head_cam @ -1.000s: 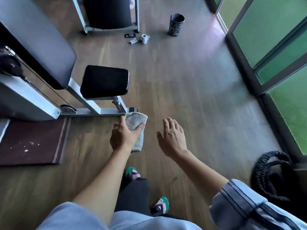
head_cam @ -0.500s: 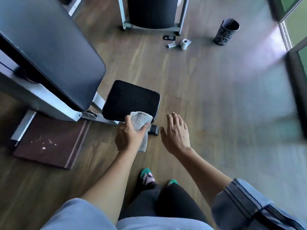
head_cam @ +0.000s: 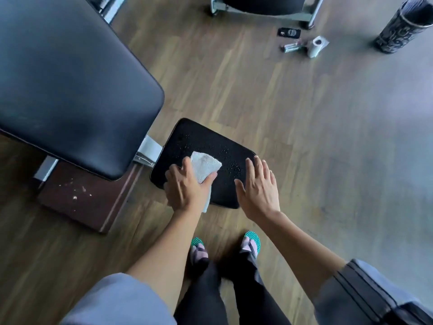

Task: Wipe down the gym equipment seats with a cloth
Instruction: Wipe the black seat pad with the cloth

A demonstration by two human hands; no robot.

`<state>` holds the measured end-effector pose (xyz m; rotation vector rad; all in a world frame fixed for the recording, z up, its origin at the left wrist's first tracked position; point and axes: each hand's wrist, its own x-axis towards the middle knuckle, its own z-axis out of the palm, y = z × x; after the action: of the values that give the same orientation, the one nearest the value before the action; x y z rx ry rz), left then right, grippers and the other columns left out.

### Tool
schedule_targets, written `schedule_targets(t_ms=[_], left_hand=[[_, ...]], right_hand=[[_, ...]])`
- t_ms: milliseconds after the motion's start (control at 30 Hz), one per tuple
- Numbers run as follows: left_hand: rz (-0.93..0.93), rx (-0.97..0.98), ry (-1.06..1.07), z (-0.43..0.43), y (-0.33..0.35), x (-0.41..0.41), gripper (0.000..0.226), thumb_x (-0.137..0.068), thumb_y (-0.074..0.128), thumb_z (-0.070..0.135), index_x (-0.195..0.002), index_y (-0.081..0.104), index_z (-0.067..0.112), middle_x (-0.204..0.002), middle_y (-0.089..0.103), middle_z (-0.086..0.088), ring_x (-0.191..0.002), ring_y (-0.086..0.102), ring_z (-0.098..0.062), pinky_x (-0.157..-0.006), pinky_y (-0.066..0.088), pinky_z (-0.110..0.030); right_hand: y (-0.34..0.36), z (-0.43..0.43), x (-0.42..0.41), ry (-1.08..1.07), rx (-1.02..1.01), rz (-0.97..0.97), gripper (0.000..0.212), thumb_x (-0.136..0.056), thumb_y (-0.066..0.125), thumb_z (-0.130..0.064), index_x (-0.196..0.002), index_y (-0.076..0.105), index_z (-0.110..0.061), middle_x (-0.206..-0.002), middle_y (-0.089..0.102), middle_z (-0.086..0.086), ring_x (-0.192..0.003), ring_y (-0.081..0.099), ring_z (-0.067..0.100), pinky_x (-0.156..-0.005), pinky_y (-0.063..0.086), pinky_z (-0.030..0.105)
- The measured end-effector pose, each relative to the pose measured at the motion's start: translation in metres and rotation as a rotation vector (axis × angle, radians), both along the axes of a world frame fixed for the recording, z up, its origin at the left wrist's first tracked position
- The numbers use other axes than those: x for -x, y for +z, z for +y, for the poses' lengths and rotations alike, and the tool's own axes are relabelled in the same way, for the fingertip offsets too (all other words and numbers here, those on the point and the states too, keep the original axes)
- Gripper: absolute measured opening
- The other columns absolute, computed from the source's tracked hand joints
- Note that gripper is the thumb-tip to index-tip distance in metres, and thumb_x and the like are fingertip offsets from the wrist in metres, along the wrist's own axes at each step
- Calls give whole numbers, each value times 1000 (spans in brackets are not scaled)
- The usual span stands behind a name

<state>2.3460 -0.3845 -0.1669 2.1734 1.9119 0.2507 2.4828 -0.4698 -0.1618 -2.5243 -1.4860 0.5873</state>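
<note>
On the gym's wood floor [head_cam: 304, 160], right of the large back pad [head_cam: 70, 85], your left hand [head_cam: 185, 188] grips a folded grey cloth [head_cam: 205, 167] on the small black seat [head_cam: 203, 141] directly ahead, thumb and fingers curled round it. Droplets [head_cam: 232, 165] speckle the seat toward its right. Your right hand [head_cam: 260, 188], fingers straight and spread, lies at that right edge. The cloth hand sits nearer the droplets, so the wipe likely runs rightward.
</note>
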Motion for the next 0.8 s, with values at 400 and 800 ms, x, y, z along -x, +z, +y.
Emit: schedule_targets(t_ms=[400,800], left_hand=[[52,-57,-113,51,-107,-1,66,-77,62,58,-124,48,14,-103,55,-17,-91,53,-35,-70,44,-42],[-55,-153,-374,54,-110,10,76,-87,51,58,-148,27,20,-150,34,-18,-136,33,-39,-102,34,-53]], right_hand=[[-99,56,8,-35,-2,-12,64,-99,36,-39,-150,18,-6,-159,10,15,-147,5,31,-119,6,43],[-137,61,22,-131,-119,-87,68,-95,25,-45,-149,22,-3,-159,12,15,-147,3,28,-119,0,45]])
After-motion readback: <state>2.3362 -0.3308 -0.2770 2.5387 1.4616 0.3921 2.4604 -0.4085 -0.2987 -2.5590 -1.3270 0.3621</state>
